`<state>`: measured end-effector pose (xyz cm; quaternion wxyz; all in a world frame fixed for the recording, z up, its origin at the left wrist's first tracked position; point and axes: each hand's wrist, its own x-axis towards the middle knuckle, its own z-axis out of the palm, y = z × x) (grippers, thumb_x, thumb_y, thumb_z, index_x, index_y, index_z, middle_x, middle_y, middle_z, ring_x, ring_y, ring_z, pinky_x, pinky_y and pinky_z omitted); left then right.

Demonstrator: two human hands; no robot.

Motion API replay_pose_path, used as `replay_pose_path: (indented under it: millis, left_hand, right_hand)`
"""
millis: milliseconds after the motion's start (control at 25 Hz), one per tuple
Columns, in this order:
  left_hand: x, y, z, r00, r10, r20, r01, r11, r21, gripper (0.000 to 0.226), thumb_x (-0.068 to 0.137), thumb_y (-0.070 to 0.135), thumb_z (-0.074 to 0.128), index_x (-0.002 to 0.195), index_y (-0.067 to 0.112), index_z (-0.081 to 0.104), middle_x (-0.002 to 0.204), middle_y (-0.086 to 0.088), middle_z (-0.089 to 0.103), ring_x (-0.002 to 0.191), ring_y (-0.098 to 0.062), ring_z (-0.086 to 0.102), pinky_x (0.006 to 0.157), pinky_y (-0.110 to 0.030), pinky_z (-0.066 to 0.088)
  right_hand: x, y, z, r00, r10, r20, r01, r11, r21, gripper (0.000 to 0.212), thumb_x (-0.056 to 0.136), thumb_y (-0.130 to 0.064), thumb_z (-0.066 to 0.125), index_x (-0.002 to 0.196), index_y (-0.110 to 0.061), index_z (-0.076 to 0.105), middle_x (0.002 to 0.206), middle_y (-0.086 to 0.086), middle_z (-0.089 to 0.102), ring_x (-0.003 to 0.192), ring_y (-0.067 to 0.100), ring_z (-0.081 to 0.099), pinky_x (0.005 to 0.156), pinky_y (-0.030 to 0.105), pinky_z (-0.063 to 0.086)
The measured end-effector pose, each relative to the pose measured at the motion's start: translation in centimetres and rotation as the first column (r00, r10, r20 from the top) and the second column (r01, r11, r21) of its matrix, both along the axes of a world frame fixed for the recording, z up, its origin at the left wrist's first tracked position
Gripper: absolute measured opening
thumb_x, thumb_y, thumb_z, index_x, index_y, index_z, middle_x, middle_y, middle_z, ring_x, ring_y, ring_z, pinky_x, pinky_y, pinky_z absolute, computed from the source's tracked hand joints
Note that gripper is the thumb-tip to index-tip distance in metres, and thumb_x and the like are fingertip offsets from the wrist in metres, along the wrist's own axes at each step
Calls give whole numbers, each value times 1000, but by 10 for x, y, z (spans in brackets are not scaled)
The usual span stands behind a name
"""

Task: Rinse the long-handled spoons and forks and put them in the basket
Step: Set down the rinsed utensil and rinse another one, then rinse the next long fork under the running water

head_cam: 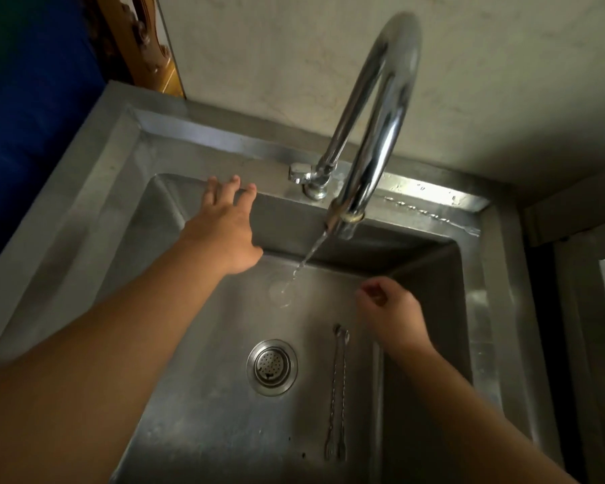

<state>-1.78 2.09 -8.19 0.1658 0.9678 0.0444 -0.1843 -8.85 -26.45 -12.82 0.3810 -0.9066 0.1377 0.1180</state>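
With water running from the faucet (374, 110), our left hand (224, 221) rests fingers spread on the sink (84, 190) rim for support, while our right hand (388, 309), loosely curled and empty, hovers just beyond the long-handled cutlery (337, 389) lying on the basin floor.

Brushed, dull steel sink (95, 190), scuffed and wet; beyond the left hand (224, 225) a glossy chrome tap (381, 110); beneath the right hand (392, 309), twisted-metal cutlery (337, 389); shiny perforated strainer (272, 366); matt plaster wall (259, 47)
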Motion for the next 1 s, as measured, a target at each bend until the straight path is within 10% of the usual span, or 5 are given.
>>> replay_pose_path:
  millis: [200, 360, 600, 800, 1000]
  left_hand:
    - [2, -1, 7, 1000, 4, -31, -5, 1000, -14, 108, 86, 33, 79, 167, 28, 7, 178, 3, -5, 162, -30, -11, 126, -54, 29]
    - [2, 1, 10, 999, -8, -48, 7, 1000, -21, 109, 85, 32, 80, 167, 28, 8, 178, 2, -5, 162, -30, -11, 126, -55, 29]
    - [1, 2, 8, 999, -4, -39, 2, 1000, -29, 106, 86, 26, 78, 167, 29, 10, 177, 3, -4, 162, -28, -11, 126, -51, 30]
    - [1, 2, 7, 999, -2, -44, 1, 1000, -28, 106, 87, 24, 78, 167, 28, 9, 177, 2, -5, 162, -28, -13, 124, -49, 29]
    - [2, 2, 11, 998, -13, -54, 11, 999, -47, 105, 87, 22, 77, 167, 27, 10, 177, 1, -4, 162, -29, -11, 125, -50, 29]
  right_hand:
    - [69, -17, 68, 909, 257, 327, -144, 932, -332, 16, 94, -22, 69, 108, -18, 74, 104, 1, 71, 83, 14, 64, 76, 15, 46]
    - [123, -22, 69, 891, 405, 203, -249, 812, -527, 30, 96, -20, 63, 123, -10, 72, 121, 15, 68, 111, 36, 63, 94, 40, 50]
    - [155, -21, 55, 870, 491, 42, -331, 645, -689, 28, 98, -23, 55, 107, -10, 78, 110, 15, 69, 103, 35, 63, 85, 38, 51]
    - [145, -14, 63, 845, 518, 130, -271, 627, -731, 23, 98, -16, 53, 104, -3, 71, 104, 18, 69, 101, 37, 60, 80, 42, 49]
    - [102, -2, 103, 837, 439, 327, -204, 804, -558, 11, 94, -16, 60, 96, -7, 66, 90, 13, 69, 81, 34, 62, 67, 41, 52]
